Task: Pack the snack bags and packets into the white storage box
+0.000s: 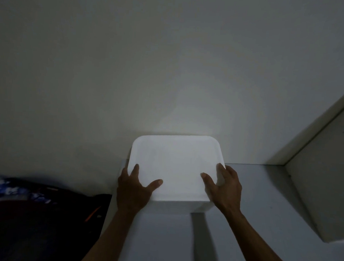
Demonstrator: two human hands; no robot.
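The white storage box (176,160) stands on a pale shelf top (253,194) against the wall, with its flat lid closed. My left hand (133,190) grips its left side, thumb lying on the lid. My right hand (225,188) holds the right front corner, fingers spread over the lid and edge. No snack bags or packets show; the inside of the box is hidden.
A plain wall (151,59) rises right behind the box. A white cabinet side (324,178) juts out on the right. Dark bags with an orange strap (92,214) and a blue patterned cloth (8,189) lie low on the left, beside the shelf.
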